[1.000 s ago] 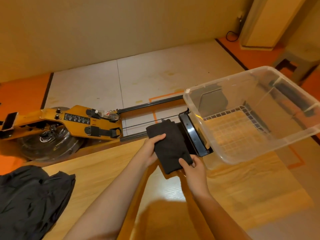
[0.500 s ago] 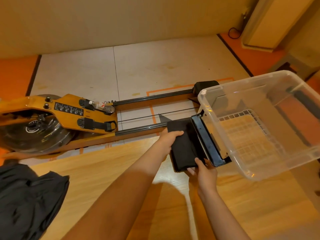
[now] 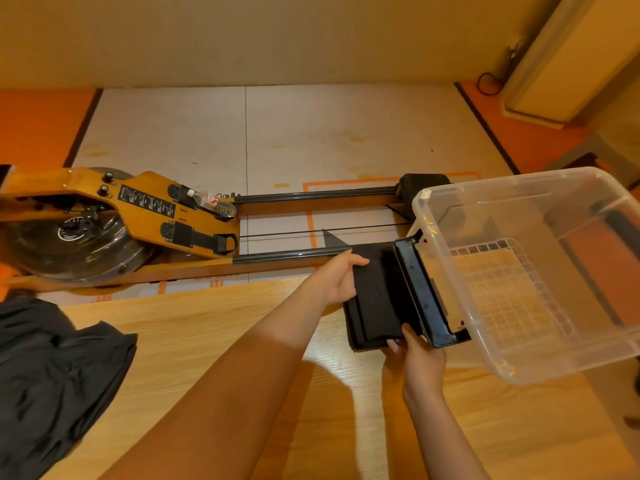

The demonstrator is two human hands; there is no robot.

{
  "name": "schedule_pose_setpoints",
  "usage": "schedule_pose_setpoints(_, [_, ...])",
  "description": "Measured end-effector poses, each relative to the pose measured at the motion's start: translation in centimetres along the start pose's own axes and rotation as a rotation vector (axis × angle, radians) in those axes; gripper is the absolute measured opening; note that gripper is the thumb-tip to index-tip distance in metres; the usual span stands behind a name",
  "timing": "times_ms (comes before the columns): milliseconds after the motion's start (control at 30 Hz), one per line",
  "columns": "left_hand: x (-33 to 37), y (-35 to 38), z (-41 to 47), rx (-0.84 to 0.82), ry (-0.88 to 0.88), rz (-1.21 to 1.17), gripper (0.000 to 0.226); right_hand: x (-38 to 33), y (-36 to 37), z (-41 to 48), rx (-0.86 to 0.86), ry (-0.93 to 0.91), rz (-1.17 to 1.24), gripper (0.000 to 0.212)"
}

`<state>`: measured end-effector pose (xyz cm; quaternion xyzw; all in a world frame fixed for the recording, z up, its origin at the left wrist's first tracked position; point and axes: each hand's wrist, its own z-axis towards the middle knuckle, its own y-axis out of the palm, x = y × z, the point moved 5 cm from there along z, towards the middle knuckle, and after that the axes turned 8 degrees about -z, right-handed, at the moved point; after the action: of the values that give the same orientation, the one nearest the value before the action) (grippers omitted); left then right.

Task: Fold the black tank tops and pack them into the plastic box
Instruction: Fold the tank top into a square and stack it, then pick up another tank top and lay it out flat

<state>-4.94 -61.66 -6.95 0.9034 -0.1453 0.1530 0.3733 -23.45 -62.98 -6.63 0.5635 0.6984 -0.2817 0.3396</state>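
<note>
Two grips clamp one folded top (image 3: 377,299). Left grip (image 3: 341,282) holds its far-left edge, thumb on the cloth, fingers curled under. Right grip (image 3: 420,362) pinches its near edge, thumb on the cloth, other fingers tucked below. Top is folded to a compact black rectangle and sits at the far edge of the tabletop (image 3: 207,341), partly past that edge, just beside the left end of the box (image 3: 554,362). Can't tell if the cloth touches the tabletop. Top is outside the box, right up against the black latch (image 3: 426,296) on the box's left end; contact unclear. Box is clear plastic, at the tabletop's right side, open side up, and a white grid shows on its floor. Pile (image 3: 52,375) of loose black tops lies at the tabletop's left edge, well apart from both grips, crumpled and unfolded. Beyond the tabletop, on the floor, stands a wooden rower (image 3: 145,206) with black rails running toward the box. Bottle (image 3: 214,202) lies on the rower near a foot strap. Both forearms are bare and reach in from the bottom of the view.
</note>
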Motion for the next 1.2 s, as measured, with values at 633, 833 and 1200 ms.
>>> schedule_pose_setpoints(633, [1.0, -0.3, -3.1, 0.368, 0.647, 0.527, 0.056, -1.1, -1.9, -1.8, -0.056, -0.220, -0.455, 0.017])
schedule_pose_setpoints(833, [-3.8, 1.3, -5.7, 0.320, 0.981, 1.765, 0.054, 1.4, -1.2, -4.0, 0.047, -0.770, -1.273, 0.065])
schedule_pose_setpoints(1200, [-4.9, -1.5, -4.8, 0.369, 0.614, 2.076, 0.054, 3.8, -0.8, -3.0, -0.234, -1.022, -1.653, 0.116])
